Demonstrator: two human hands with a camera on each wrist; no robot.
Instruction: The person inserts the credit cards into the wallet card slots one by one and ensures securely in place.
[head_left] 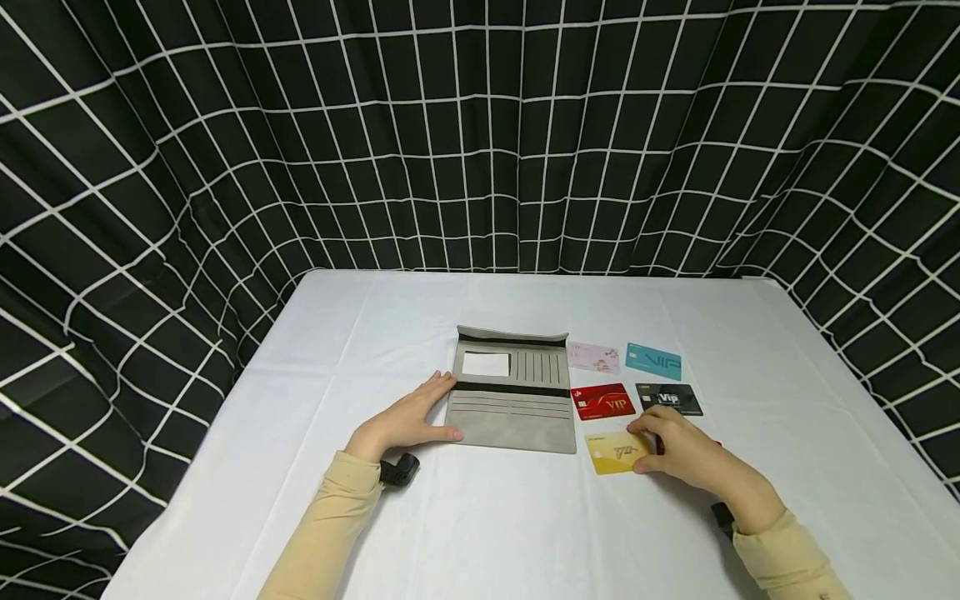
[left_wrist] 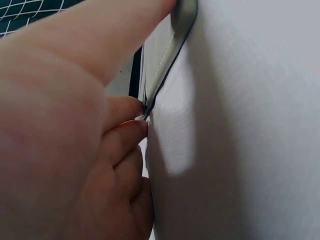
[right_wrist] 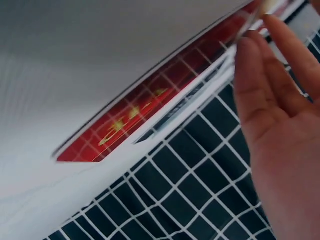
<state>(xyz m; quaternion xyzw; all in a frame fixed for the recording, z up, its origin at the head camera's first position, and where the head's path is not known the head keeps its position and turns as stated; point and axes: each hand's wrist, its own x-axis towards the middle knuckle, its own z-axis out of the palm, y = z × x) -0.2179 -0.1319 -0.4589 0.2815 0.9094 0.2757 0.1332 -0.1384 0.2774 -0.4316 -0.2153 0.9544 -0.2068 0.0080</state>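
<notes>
An unfolded grey wallet [head_left: 517, 437] lies mid-table in the head view, a white slip [head_left: 485, 364] in its upper half. My left hand [head_left: 408, 417] rests against its left edge, thumb and fingers spread; the left wrist view shows fingertips touching the wallet's edge. To the right, my right hand [head_left: 693, 450] pinches a yellow card [head_left: 609, 454] at its right end, thumb on the near edge and fingers on the far one. Under that hand lies a second red card [right_wrist: 140, 112], mostly hidden in the head view.
Right of the wallet lie a pink card [head_left: 592, 357], a teal VIP card [head_left: 652, 361], a red VIP card [head_left: 600, 402] and a black VIP card [head_left: 678, 398]. A white cloth covers the table [head_left: 360, 333]. Black gridded curtains [head_left: 465, 133] hang around it.
</notes>
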